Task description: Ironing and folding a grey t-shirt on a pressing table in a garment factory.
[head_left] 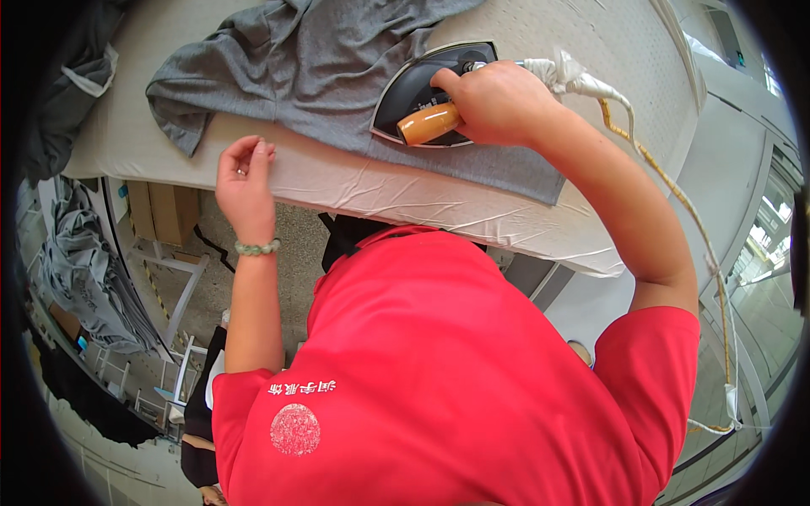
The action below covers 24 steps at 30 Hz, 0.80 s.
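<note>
My right hand grips the wooden handle of a black steam iron. The iron's plate rests on a grey knit garment spread over a padded, cream-covered ironing table. One edge of the garment runs along the table's near side, below the iron. My left hand is raised by the table's front edge, left of the iron, with its thumb and fingertips drawn together. Whether anything is between those fingertips I cannot make out. A green bead bracelet circles my left wrist.
From the iron a white-wrapped hose and yellow cord trail down the right side. More grey garments hang at the left, near a cardboard box under the table. Another person is partly visible at lower left.
</note>
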Available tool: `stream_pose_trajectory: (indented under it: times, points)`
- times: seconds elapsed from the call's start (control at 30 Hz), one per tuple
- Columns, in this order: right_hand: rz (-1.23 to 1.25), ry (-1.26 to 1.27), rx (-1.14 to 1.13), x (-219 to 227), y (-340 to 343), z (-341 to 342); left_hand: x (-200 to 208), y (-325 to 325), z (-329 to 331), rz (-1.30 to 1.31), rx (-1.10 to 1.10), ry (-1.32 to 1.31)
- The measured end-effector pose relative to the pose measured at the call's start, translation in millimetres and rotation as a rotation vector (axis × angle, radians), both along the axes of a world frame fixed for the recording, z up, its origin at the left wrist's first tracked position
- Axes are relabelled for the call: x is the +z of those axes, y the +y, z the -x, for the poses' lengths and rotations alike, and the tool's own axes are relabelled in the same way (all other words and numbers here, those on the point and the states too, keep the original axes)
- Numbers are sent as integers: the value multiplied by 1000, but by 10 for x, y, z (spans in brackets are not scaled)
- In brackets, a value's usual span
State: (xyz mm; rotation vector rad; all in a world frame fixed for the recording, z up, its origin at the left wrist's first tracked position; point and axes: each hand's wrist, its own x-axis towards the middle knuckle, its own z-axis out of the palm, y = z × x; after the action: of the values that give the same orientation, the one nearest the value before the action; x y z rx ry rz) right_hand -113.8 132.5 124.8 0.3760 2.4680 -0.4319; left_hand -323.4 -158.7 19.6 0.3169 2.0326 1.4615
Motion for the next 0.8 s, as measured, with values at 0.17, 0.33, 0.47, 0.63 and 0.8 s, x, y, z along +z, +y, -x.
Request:
stream_pose_trajectory:
  times: [0.17, 0.33, 0.47, 0.63, 0.8]
  points:
    - [137, 15, -193, -49, -579, -44, 198, 74, -170, -143, 291, -373]
    - [250, 0, -242, -14, -969, -456, 145, 230, -217, -154, 292, -517]
    - [-42, 0, -850, 38, -608, -1445, -70, 207, -70, -188, 285, -561]
    - [-272, 162, -1126, -196, -162, -3121, -79, 735, 197, -261, 418, -726]
    - [-359, 226, -1187, -292, 361, -4024, 122, 1466, 453, -291, 363, -813]
